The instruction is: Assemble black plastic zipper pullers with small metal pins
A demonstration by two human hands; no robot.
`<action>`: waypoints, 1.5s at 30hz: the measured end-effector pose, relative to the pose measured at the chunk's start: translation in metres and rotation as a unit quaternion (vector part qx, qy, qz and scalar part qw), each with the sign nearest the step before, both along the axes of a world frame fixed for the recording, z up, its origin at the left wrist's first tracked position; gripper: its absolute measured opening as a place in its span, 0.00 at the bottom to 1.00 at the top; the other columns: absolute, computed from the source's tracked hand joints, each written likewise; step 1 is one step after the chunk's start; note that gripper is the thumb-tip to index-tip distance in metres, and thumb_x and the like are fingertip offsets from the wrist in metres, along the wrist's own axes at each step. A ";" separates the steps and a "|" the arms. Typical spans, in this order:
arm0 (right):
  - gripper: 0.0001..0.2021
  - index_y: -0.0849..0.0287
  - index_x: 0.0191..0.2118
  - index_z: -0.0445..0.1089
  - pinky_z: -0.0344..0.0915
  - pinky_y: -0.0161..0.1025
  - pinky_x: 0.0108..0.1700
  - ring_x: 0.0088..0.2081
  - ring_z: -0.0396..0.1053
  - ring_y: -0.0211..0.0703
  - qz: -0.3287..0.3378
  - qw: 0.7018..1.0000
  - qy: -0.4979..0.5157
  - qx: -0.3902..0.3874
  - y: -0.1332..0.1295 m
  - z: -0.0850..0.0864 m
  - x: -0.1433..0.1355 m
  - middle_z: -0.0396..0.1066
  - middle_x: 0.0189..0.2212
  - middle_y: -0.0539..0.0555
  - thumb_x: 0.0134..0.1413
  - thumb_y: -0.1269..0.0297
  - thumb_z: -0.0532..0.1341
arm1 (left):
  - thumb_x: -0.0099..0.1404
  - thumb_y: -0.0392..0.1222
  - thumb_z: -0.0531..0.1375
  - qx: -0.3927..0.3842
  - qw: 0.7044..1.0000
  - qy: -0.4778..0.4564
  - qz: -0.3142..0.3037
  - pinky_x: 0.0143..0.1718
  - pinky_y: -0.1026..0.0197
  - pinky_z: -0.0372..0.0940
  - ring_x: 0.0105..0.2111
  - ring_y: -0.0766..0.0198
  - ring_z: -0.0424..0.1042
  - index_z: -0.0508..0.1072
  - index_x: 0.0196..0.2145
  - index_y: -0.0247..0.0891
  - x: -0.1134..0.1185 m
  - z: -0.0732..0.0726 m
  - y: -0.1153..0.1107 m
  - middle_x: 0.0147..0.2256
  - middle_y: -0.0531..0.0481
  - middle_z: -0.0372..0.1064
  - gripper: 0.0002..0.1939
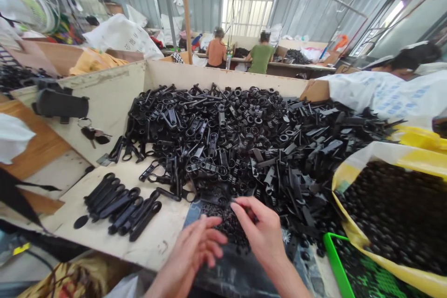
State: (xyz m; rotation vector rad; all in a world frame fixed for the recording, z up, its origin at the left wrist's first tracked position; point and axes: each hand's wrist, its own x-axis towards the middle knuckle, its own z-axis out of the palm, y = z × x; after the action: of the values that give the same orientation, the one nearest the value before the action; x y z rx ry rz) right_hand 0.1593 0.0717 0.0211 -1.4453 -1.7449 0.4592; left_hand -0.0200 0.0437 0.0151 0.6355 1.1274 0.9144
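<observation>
My left hand (199, 247) is held over the front of the bench, its fingers apart and nothing in it. To its right, my right hand (260, 228) has thumb and index finger pinched at the near edge of the parts heap; whatever is between the fingertips is too small to make out. Small black pieces (221, 219) lie on a dark mat (230, 267) beneath and between the hands. Behind them rises a big pile of black plastic parts (209, 139). Several long black handle-like parts (122, 207) lie in a row on the pale board at left.
At right are a yellow-edged sack (394, 214) of black round pieces and a green tray (337, 260). Keys (94, 135) and a black holder (63, 104) hang on the left wooden wall. Two people (217, 51) sit with backs turned at a far bench.
</observation>
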 end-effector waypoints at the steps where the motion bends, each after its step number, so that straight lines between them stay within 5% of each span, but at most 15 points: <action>1: 0.20 0.59 0.38 0.77 0.69 0.35 0.30 0.26 0.74 0.41 -0.012 0.993 0.107 -0.040 -0.012 -0.003 0.004 0.79 0.29 0.54 0.70 0.48 0.57 | 0.65 0.64 0.63 -0.023 0.997 -0.074 -0.002 0.31 0.63 0.69 0.34 0.59 0.78 0.78 0.49 0.35 0.016 0.004 0.002 0.39 0.39 0.81 0.29; 3: 0.21 0.60 0.39 0.77 0.72 0.36 0.34 0.30 0.77 0.45 0.009 0.957 0.261 -0.129 -0.032 -0.012 0.009 0.80 0.31 0.55 0.66 0.45 0.61 | 0.62 0.58 0.69 -0.049 0.983 -0.175 0.020 0.41 0.60 0.72 0.41 0.58 0.79 0.78 0.49 0.34 0.038 0.008 0.008 0.44 0.38 0.81 0.27; 5: 0.21 0.60 0.39 0.79 0.73 0.38 0.38 0.33 0.78 0.47 0.045 0.933 0.305 -0.184 -0.043 -0.017 0.011 0.81 0.32 0.56 0.65 0.44 0.62 | 0.57 0.49 0.75 -0.066 0.972 -0.219 0.060 0.41 0.61 0.72 0.41 0.58 0.79 0.78 0.43 0.35 0.047 0.008 0.016 0.42 0.40 0.81 0.21; 9: 0.17 0.57 0.40 0.80 0.71 0.37 0.38 0.34 0.77 0.46 0.039 0.980 0.108 -0.160 -0.024 -0.007 0.019 0.81 0.34 0.54 0.68 0.51 0.59 | 0.53 0.41 0.76 -0.044 0.976 -0.173 0.128 0.33 0.63 0.70 0.32 0.63 0.76 0.75 0.39 0.36 0.030 0.002 0.026 0.31 0.50 0.77 0.19; 12: 0.14 0.55 0.45 0.79 0.71 0.34 0.40 0.36 0.78 0.43 0.017 0.986 -0.135 -0.098 0.012 0.007 0.021 0.80 0.39 0.54 0.71 0.62 0.55 | 0.58 0.47 0.73 0.023 0.995 -0.059 0.073 0.27 0.66 0.64 0.27 0.66 0.71 0.71 0.50 0.37 0.010 0.001 0.024 0.27 0.54 0.73 0.26; 17: 0.06 0.55 0.42 0.78 0.68 0.36 0.35 0.35 0.80 0.46 0.034 0.962 -0.242 -0.125 0.058 0.008 -0.001 0.78 0.42 0.55 0.66 0.65 0.62 | 0.60 0.51 0.68 0.051 0.998 0.022 -0.010 0.28 0.64 0.63 0.29 0.66 0.72 0.67 0.56 0.37 0.000 0.007 0.013 0.41 0.47 0.75 0.30; 21: 0.06 0.57 0.38 0.78 0.68 0.38 0.36 0.38 0.80 0.51 0.026 0.953 -0.266 -0.142 0.068 0.002 -0.007 0.80 0.40 0.57 0.64 0.61 0.66 | 0.61 0.50 0.66 0.034 0.998 0.024 -0.041 0.29 0.64 0.60 0.28 0.68 0.68 0.67 0.56 0.36 0.005 0.010 0.008 0.39 0.49 0.73 0.28; 26: 0.08 0.52 0.46 0.79 0.71 0.41 0.41 0.42 0.81 0.52 -0.004 0.963 -0.228 -0.143 0.062 0.004 0.017 0.83 0.39 0.52 0.63 0.64 0.64 | 0.63 0.55 0.65 -0.014 0.998 -0.030 -0.049 0.29 0.64 0.58 0.26 0.70 0.66 0.69 0.55 0.36 0.004 0.011 0.004 0.36 0.51 0.71 0.28; 30: 0.14 0.55 0.53 0.77 0.73 0.42 0.48 0.46 0.80 0.50 -0.028 0.985 -0.138 -0.098 0.027 0.009 0.033 0.82 0.47 0.55 0.68 0.62 0.58 | 0.61 0.61 0.66 -0.039 0.996 -0.057 -0.056 0.26 0.65 0.55 0.25 0.70 0.66 0.71 0.55 0.36 0.008 0.014 0.001 0.37 0.50 0.72 0.33; 35: 0.09 0.52 0.43 0.82 0.74 0.32 0.35 0.35 0.78 0.42 0.076 0.989 0.125 -0.026 -0.027 0.012 0.026 0.79 0.38 0.53 0.67 0.61 0.62 | 0.61 0.62 0.65 -0.006 0.994 -0.025 -0.102 0.25 0.65 0.55 0.25 0.69 0.67 0.73 0.56 0.35 0.021 0.023 -0.010 0.34 0.50 0.72 0.33; 40: 0.08 0.49 0.45 0.83 0.72 0.29 0.31 0.29 0.74 0.38 0.085 0.982 0.165 -0.018 -0.045 0.007 0.024 0.76 0.31 0.51 0.65 0.64 0.65 | 0.69 0.59 0.58 0.010 0.990 0.017 -0.140 0.26 0.65 0.58 0.25 0.68 0.66 0.74 0.55 0.35 0.026 0.022 -0.023 0.30 0.52 0.68 0.27; 45: 0.11 0.48 0.48 0.82 0.71 0.29 0.31 0.30 0.75 0.38 0.124 0.978 0.164 -0.014 -0.047 0.000 0.037 0.75 0.28 0.49 0.65 0.67 0.65 | 0.71 0.55 0.55 0.024 0.983 0.039 -0.176 0.26 0.65 0.58 0.25 0.70 0.66 0.74 0.53 0.36 0.028 0.021 -0.029 0.36 0.50 0.70 0.23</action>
State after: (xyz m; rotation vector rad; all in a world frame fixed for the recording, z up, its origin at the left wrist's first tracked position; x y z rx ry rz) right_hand 0.1961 0.0245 0.0215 -1.0979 -1.6569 0.8091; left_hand 0.0079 0.0143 0.0358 0.8846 1.0222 0.6191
